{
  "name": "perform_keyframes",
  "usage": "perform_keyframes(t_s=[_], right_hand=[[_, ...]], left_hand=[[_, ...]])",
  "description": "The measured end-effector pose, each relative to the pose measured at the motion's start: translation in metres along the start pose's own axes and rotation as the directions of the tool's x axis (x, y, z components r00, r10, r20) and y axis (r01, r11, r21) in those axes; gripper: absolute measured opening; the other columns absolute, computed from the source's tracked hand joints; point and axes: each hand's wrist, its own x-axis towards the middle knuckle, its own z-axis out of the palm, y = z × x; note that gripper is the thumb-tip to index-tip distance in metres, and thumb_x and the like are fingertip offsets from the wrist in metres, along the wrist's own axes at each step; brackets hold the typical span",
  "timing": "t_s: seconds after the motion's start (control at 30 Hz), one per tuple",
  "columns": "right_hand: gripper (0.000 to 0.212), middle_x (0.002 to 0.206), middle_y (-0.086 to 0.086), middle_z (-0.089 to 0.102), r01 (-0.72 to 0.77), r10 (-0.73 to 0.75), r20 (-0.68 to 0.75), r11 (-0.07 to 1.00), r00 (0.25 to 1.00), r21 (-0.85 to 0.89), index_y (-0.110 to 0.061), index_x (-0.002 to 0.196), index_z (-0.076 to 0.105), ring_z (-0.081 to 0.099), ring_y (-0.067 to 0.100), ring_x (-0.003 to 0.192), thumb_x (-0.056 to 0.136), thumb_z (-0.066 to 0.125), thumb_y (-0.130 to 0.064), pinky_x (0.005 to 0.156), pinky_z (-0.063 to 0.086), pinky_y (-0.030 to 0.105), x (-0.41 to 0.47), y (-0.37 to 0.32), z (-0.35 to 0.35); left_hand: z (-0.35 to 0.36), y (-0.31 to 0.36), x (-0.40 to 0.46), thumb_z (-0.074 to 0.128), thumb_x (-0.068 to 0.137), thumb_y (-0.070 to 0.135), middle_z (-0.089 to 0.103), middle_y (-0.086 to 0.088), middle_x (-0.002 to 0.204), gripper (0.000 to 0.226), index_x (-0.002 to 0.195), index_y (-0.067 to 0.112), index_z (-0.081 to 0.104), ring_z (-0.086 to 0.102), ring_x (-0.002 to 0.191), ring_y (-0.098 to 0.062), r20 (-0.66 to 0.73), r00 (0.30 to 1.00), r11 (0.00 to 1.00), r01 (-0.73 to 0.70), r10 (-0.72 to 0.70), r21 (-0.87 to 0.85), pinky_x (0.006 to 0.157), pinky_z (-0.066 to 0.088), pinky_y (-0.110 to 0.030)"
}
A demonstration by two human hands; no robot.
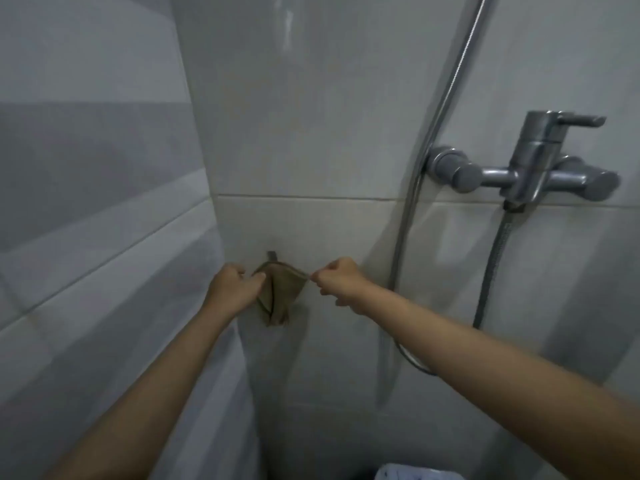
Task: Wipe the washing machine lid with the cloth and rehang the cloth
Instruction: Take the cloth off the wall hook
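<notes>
Cloth, small, brownish-tan and soft, hangs against the pale tiled wall, and both my hands are on it. Its top edge is pulled out in a line just under the little dark metal hook, and the rest droops down in folds below the hook. I cannot tell if the top edge is really caught on the hook.

My left hand is just left of the hook. Its fingers are curled tight on the left edge of the cloth. My right hand is just right of the hook. Its thumb and first finger are squeezed together on the right corner of the cloth, and the other fingers are tucked in.

Far to the right of the hook, and higher up, is the shiny silver shower tap. Its thin silver hose runs down the wall between the tap and my right hand, near my wrist. The wall above and below the hook is bare. Left of the hook the wall turns at a corner, close to my left hand.
</notes>
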Motion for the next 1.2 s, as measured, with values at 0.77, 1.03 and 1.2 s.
perform_keyframes(t_s=[0.77,1.03,1.2], right_hand=[[0.021,0.106,0.010,0.060,-0.119,0.146,-0.041,0.916,0.988,0.384,-0.008,0.110,0.058,0.056,0.025,0.097,0.091,0.052,-0.016,0.079,0.044,0.031,0.025,-0.004,0.073],[0.010,0.092,0.012,0.063,0.222,-0.169,-0.206,0.936,0.964,0.274,-0.013,0.088,0.055,0.062,0.032,0.095,0.094,0.047,-0.012,0.090,0.051,0.040,0.016,-0.030,0.037],[0.017,0.094,0.015,0.067,0.205,-0.151,-0.192,0.931,0.970,0.304,-0.017,0.080,0.059,0.065,0.032,0.094,0.093,0.050,-0.011,0.091,0.054,0.045,0.002,-0.025,0.009]], left_hand=[[0.022,-0.054,0.029,0.071,0.077,0.029,0.071,-0.014,0.103,0.015,0.087,0.017,0.069,0.066,0.092,-0.029,0.251,0.941,0.790,0.330,-0.229,-0.516,0.088,0.053,-0.041],[-0.001,-0.013,0.013,0.058,0.090,0.021,0.069,-0.008,0.096,0.014,0.096,0.012,0.067,0.066,0.089,-0.024,0.139,0.989,0.852,0.107,-0.040,-0.512,0.085,0.051,-0.035],[0.003,-0.002,-0.005,0.058,0.088,0.026,0.064,-0.008,0.078,0.018,0.075,0.014,0.062,0.059,0.071,-0.022,0.144,0.988,0.900,0.108,-0.051,-0.422,0.063,0.043,-0.029]])
